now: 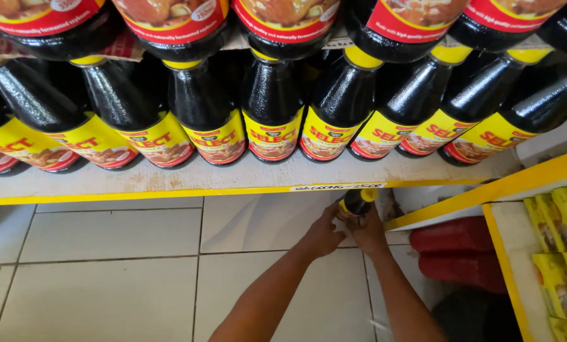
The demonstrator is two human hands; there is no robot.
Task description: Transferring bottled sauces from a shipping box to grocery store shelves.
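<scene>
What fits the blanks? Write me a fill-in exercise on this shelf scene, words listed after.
1. Both hands, the left hand and the right hand, grip one dark bottle with a ____ cap.
2. That bottle sits just below the shelf edge, above the white tiled ____.
3. The row of dark bottles on the shelf wears yellow and ____ labels.
4. The yellow packets lie at the ____ side of the picture.

Missing words: yellow; floor; red; right

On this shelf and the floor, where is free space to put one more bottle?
Free: the bare shelf strip between the bottle row and the yellow edge, and the tiled floor left of both hands, which hold a small bottle. The row itself is packed tight.
</scene>
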